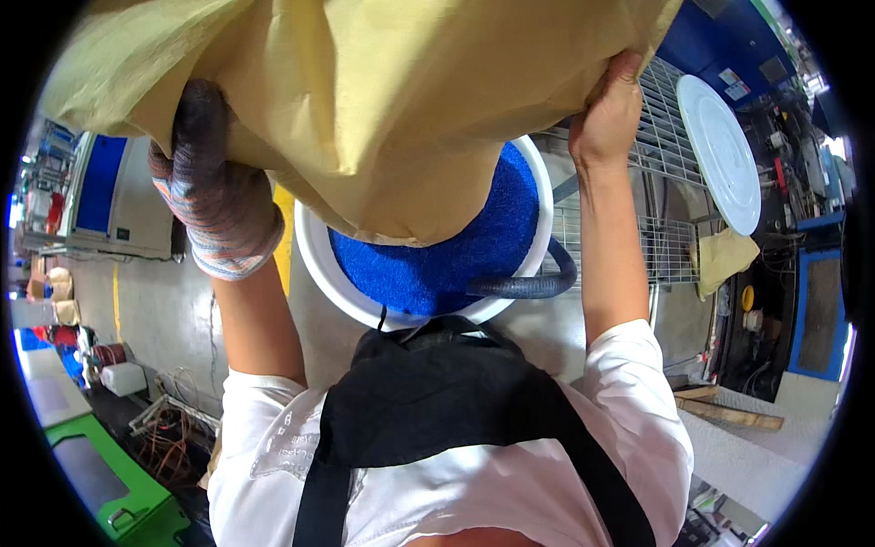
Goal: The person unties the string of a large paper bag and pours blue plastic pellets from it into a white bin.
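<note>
A large tan paper sack (365, 100) is held up in front of me, its lower part hanging over a round white tub (310, 255). My left hand (214, 196), in a striped knit glove with dark fingers, grips the sack's left side. On the right side, my bare right hand (609, 118) has its fingers closed on the sack's edge. Blue granules (437, 273) fill much of the tub. A dark ribbed hose (538, 284) dips over the tub's right rim into them. The sack hides the tub's far side.
A wire rack (670, 137) stands at the right, with a round white lid (720, 150) on it and a crumpled tan sack (725, 260) beside it. A white and blue cabinet (123, 196) is at the left. Cables (178, 442) and a green machine (118, 483) lie lower left.
</note>
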`<state>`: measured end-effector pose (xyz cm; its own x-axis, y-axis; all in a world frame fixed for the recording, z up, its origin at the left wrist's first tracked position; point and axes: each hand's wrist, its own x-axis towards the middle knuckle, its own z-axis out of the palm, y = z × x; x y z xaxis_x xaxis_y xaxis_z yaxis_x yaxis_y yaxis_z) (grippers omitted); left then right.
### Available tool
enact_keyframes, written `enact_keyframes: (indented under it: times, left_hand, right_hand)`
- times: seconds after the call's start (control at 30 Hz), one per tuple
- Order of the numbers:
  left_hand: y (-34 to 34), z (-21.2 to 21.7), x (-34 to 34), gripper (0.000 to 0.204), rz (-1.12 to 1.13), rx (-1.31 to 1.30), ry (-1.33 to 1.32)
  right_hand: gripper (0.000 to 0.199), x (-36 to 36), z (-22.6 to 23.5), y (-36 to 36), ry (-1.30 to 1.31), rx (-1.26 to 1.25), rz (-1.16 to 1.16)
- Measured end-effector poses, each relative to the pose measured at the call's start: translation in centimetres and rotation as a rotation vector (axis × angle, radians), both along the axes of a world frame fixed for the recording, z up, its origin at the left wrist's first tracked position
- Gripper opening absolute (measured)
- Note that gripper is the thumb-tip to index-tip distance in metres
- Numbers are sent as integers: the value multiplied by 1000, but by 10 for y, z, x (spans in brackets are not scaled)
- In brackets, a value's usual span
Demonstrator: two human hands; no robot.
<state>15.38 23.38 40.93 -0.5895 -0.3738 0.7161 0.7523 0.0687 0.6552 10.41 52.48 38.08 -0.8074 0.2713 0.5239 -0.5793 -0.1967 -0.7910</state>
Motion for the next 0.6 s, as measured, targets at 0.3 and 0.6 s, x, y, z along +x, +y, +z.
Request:
enact_keyframes:
  times: [0.3, 0.6]
  left_hand:
    - [-23, 32, 1, 46, -67, -23, 33]
    - [-100, 42, 43, 53, -359, 233, 61]
  right_hand:
    - [51, 39, 27, -24, 117, -166, -170]
    - [58, 106, 78, -96, 165, 229, -316]
